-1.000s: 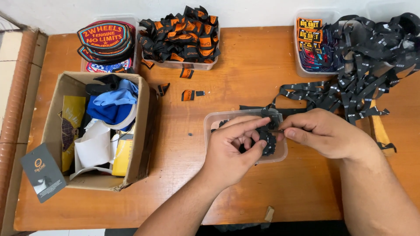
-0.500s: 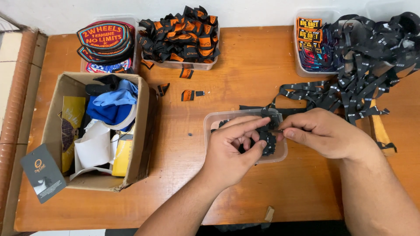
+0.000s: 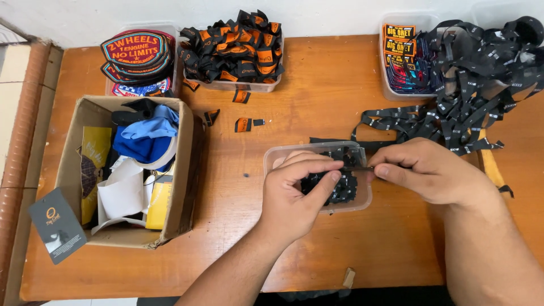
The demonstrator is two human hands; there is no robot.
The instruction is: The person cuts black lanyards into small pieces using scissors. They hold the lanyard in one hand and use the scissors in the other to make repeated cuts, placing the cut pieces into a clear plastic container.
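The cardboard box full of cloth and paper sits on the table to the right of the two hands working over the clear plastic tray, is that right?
Not quite. The head view shows the cardboard box to the left of the hands, not the right. The left hand and right hand do work over the clear plastic tray.

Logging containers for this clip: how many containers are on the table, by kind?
Clear plastic tubs: 4 (patches, orange-black labels, printed labels, small tub under the hands)
Cardboard boxes: 1
Total: 5
The left hand and right hand pinch a black label strip over the small tub.
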